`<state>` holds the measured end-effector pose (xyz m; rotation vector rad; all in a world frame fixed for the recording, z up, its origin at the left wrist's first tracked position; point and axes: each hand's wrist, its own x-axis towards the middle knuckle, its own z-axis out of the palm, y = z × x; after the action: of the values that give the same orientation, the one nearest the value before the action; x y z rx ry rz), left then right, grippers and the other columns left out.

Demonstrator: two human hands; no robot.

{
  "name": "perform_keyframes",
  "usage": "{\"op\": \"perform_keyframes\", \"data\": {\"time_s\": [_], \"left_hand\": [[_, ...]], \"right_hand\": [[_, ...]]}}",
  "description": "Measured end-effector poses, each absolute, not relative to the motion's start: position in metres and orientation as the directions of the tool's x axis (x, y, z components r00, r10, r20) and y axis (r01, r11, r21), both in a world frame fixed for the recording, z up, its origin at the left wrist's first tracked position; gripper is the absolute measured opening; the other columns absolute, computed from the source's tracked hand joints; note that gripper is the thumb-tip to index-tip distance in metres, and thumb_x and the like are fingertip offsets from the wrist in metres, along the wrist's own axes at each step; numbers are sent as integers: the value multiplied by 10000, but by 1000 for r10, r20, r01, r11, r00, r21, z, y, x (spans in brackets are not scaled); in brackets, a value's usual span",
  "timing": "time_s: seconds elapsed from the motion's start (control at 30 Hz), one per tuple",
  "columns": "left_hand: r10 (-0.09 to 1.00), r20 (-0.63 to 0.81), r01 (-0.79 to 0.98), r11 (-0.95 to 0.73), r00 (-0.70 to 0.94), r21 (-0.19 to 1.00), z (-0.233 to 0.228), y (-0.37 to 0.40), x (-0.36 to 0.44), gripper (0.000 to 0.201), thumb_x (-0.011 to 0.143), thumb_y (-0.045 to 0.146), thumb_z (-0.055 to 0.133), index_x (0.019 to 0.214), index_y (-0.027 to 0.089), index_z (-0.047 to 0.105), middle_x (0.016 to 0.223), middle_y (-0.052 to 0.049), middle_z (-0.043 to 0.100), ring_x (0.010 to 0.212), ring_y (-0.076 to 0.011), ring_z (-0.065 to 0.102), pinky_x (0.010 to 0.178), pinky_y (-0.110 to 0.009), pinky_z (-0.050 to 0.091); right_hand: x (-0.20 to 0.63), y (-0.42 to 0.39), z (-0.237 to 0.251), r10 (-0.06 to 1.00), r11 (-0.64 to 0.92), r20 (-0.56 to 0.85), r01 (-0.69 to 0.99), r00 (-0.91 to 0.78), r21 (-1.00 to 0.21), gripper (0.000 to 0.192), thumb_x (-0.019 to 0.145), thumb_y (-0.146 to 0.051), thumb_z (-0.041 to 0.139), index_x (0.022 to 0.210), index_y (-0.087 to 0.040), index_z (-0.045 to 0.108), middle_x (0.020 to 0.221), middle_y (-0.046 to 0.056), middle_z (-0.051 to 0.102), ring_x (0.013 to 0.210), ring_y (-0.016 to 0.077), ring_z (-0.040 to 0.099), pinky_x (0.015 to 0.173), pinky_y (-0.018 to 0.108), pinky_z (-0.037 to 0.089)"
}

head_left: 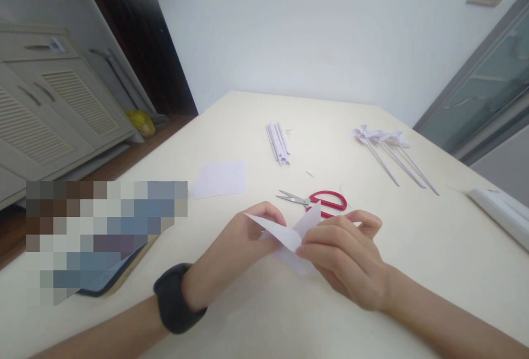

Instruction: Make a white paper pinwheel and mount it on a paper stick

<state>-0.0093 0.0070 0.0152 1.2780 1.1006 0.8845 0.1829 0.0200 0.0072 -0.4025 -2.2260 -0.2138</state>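
A sheet of white paper [276, 229], its corners bent upward, is held between both hands just above the table. My left hand [248, 238], with a black band on the wrist, pinches the paper's left side. On the right side, my right hand [347, 251] grips the paper near its middle, fingers curled over it. Red-handled scissors [328, 198] lie behind the paper with blades apart, pointing left. Part of their lower handle is hidden by the paper and my right hand. The left fingertips are partly covered by the paper.
A white paper square [221, 178] lies left of the scissors. Rolled paper sticks [278, 143] form a bundle farther back. Three paper pinwheels [382, 152] on sticks lie at the back right. A white roll [500, 216] is at the right edge. A blurred-out tablet-like object [111, 284] stands left.
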Motion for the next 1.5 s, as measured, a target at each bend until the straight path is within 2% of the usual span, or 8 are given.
{"op": "perform_keyframes", "data": {"time_s": [0.17,0.43,0.57,0.73,0.9,1.03,1.2,1.5], "left_hand": [[948,-126,53,115,293,992,22,6,-6,115,716,89,584,779,170,532,687,35,526,650,-109,494,577,-211,391],[947,-105,-7,112,304,994,14,8,-8,175,715,47,555,835,174,572,817,3,625,799,-168,600,699,-269,460],[952,-85,-82,113,296,990,8,7,-7,328,718,62,561,1027,173,560,1042,-55,644,990,-223,584,871,-373,433],[962,-55,-95,84,267,992,4,8,-7,419,704,61,584,1105,180,554,1120,-67,631,1042,-235,569,908,-398,420],[958,-88,-80,114,272,990,10,9,-10,423,728,69,573,1136,176,537,1199,-78,588,1078,-241,552,922,-401,419],[944,-106,-63,132,314,989,12,9,-12,435,729,55,574,1144,181,539,1239,-75,562,1128,-240,515,971,-402,374],[920,-105,-59,137,377,989,8,7,-12,432,742,90,574,1156,212,539,1240,-66,562,1125,-242,515,954,-408,381],[901,-116,16,120,417,993,1,6,-9,418,720,44,521,1110,185,574,1119,-78,632,1016,-242,578,852,-377,440]], "right_hand": [[180,20,8,165,916,747,381,-644,127,195,804,-38,442,862,-131,603,777,20,615,663,116,516,660,318,248],[177,23,-1,425,877,657,463,-623,-128,186,851,-59,467,921,-192,577,819,-15,617,738,102,531,796,328,248],[177,23,-2,467,867,634,460,-616,-192,170,847,-54,466,893,-190,557,797,-22,601,755,104,535,805,324,246],[178,24,3,492,852,648,473,-582,-223,135,826,-73,506,853,-194,561,793,-12,589,758,123,528,814,348,247],[182,33,15,738,675,578,391,-348,-625,50,844,-162,497,829,-195,531,813,5,564,800,142,518,781,324,326],[189,51,18,927,272,224,129,-300,-954,122,879,-302,446,878,-208,523,882,23,550,837,150,517,715,285,390],[195,65,14,795,-79,-72,14,-602,-997,151,827,-325,528,807,-182,575,739,0,531,628,102,470,529,219,338],[192,59,22,646,-147,-88,-10,-758,-989,192,755,-308,613,901,-190,573,863,28,556,752,137,511,621,242,391]]}}
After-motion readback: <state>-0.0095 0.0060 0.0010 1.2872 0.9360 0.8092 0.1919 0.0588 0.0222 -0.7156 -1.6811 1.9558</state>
